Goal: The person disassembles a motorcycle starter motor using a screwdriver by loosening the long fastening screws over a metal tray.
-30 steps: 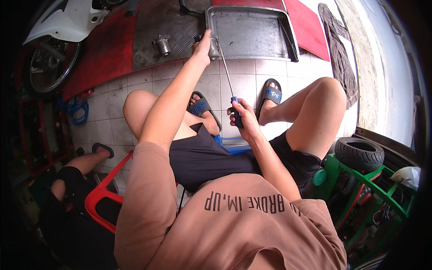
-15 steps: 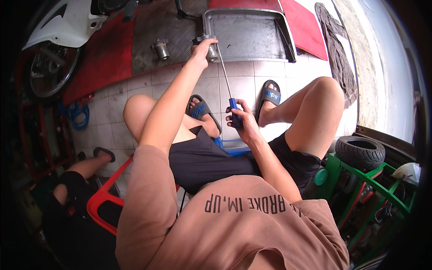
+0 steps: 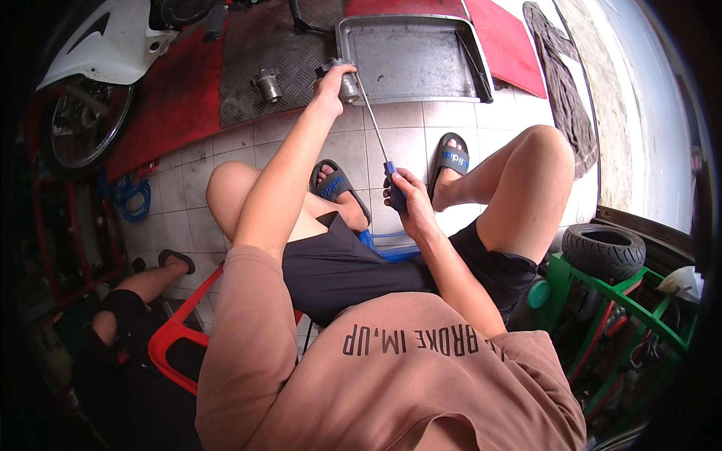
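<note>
Head view: from my distant place I look down upon pale tiles, which spread below the fingers of both hands.
Left hand: I see its fingers bent around a metal cylinder, grasping it; the exact place of each finger I cannot tell.
Cylinder: it is in the left fingers, near the left corner of a tray.
Right hand: its fingers are wrapped around the handle of a screwdriver.
Screwdriver: its shaft goes forward from the right fingers, leaning to the left, up to the right side of the cylinder; I cannot tell whether the tip is touching.
Tray: it lies to the right of the left fingers and reaches beyond them.
Second cylinder: it rests on a patterned plate, left of the left fingers and apart from them.
Cloth: dark and crumpled, well to the right of the left fingers.
Tyre: on a green rack, well to the right of the right fingers.
</note>
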`<state>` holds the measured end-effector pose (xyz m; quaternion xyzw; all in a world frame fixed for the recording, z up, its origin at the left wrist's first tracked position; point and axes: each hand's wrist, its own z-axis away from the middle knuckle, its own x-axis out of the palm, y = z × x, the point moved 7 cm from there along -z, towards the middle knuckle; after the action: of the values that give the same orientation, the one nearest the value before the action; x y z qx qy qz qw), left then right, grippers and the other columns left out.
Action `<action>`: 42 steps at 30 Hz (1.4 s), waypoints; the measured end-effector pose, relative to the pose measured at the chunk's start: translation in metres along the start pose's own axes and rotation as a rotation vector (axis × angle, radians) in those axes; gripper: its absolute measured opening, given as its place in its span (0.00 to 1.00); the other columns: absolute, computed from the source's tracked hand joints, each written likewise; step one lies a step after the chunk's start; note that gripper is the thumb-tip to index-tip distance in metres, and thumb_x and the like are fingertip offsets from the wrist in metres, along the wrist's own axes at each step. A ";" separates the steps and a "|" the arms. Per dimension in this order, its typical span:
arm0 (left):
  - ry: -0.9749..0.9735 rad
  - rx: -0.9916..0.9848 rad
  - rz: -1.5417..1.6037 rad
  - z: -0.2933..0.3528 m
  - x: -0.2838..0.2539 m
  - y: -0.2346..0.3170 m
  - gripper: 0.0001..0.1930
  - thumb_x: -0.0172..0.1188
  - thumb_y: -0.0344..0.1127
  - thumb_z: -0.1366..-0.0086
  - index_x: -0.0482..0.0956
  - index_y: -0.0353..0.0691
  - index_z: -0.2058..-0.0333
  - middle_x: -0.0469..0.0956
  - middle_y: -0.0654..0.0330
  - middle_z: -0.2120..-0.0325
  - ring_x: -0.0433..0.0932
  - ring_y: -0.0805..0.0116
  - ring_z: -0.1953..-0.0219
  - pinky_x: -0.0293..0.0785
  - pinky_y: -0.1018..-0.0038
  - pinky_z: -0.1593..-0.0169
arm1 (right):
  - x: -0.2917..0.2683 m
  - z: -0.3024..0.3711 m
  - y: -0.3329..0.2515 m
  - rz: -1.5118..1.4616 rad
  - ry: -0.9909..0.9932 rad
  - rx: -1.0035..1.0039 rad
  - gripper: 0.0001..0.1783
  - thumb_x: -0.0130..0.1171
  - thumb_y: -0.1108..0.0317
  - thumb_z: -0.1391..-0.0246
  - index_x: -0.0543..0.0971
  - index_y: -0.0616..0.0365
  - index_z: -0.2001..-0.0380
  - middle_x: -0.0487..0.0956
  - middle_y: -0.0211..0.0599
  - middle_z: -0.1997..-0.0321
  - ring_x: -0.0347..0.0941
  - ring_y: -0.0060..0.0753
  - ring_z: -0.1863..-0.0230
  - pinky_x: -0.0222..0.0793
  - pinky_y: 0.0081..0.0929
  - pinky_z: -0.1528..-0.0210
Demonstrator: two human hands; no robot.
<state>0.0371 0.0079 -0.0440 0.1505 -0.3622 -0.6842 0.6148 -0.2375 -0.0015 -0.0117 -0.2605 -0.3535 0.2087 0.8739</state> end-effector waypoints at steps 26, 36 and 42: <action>-0.233 0.063 0.264 0.011 0.016 0.015 0.21 0.51 0.53 0.47 0.76 0.38 0.72 0.77 0.56 0.80 0.76 0.59 0.78 0.74 0.61 0.73 | -0.004 -0.003 0.003 -0.056 -0.061 0.039 0.10 0.49 0.63 0.39 0.70 0.58 0.61 0.75 0.35 0.74 0.69 0.24 0.77 0.66 0.22 0.75; -0.171 0.052 0.260 0.018 0.016 0.016 0.22 0.49 0.55 0.47 0.76 0.39 0.75 0.76 0.57 0.83 0.75 0.61 0.81 0.73 0.64 0.76 | 0.002 0.003 -0.005 -0.031 0.043 -0.023 0.08 0.54 0.66 0.42 0.72 0.58 0.62 0.75 0.36 0.72 0.69 0.23 0.77 0.65 0.21 0.76; -0.236 0.054 0.203 0.012 0.017 0.015 0.21 0.52 0.54 0.47 0.77 0.40 0.73 0.77 0.57 0.80 0.76 0.61 0.79 0.75 0.62 0.73 | 0.001 0.000 -0.002 -0.089 -0.034 0.036 0.10 0.48 0.63 0.38 0.72 0.59 0.62 0.75 0.34 0.75 0.67 0.22 0.79 0.64 0.20 0.77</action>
<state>0.0365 -0.0037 -0.0214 0.0480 -0.4635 -0.6215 0.6297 -0.2359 -0.0023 -0.0101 -0.2253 -0.3756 0.1800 0.8808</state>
